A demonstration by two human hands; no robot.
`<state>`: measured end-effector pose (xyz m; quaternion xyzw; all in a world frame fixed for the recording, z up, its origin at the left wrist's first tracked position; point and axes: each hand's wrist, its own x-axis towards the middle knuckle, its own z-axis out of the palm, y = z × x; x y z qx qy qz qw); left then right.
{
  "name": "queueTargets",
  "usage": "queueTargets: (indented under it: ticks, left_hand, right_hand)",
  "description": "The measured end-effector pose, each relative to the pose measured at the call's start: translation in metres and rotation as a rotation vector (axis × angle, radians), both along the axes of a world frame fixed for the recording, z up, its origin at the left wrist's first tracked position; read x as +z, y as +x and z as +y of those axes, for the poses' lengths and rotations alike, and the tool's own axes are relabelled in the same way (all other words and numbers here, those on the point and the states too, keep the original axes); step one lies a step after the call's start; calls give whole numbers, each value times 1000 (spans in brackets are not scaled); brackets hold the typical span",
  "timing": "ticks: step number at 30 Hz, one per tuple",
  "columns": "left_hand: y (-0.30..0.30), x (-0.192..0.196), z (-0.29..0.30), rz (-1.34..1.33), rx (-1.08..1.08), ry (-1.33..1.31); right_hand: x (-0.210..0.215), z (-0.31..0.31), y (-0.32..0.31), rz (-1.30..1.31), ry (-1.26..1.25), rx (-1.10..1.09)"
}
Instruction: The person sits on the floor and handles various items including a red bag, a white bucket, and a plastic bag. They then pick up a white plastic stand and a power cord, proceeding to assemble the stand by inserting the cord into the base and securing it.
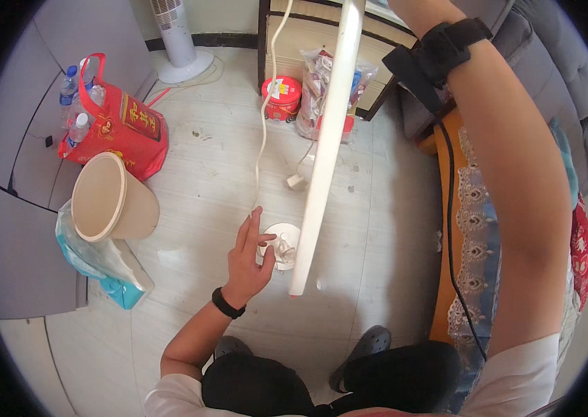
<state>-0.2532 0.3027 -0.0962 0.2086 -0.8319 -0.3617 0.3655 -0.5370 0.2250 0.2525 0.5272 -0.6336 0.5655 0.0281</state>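
Observation:
A long white tube (328, 149) slants down from the upper edge, its lower end hanging just right of my left hand (247, 258). The fingers of that hand are apart, two stretched forward, with the thumb to the side. A thin white cord (260, 139) comes down from above to these fingertips; whether they touch it I cannot tell. Beyond the hand lies a round white disc (274, 231) with loops of white cord (284, 254) over it. My right arm reaches up; only the base of my right hand (419, 12) shows at the upper edge, fingers out of view.
At left stand a beige bin (137, 212), a plastic packet (123, 281) and a red bag (144, 149) with bottles. Ahead are a fan (181, 48), a red tub (282, 104), a filled clear bag (315, 90) and a white plug (296, 182). A lace-edged cover (474, 264) lies at right.

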Motion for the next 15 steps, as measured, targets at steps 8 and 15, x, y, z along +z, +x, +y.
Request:
queueTargets:
  ticks: [8, 15]
  left_hand:
    - [19, 0, -11, -191, 29, 215]
    - [-1, -30, 8, -272, -181, 349]
  right_hand:
    - [-12, -19, -26, 122, 560, -133]
    - [-45, 6, -132, -687, 518, 148]
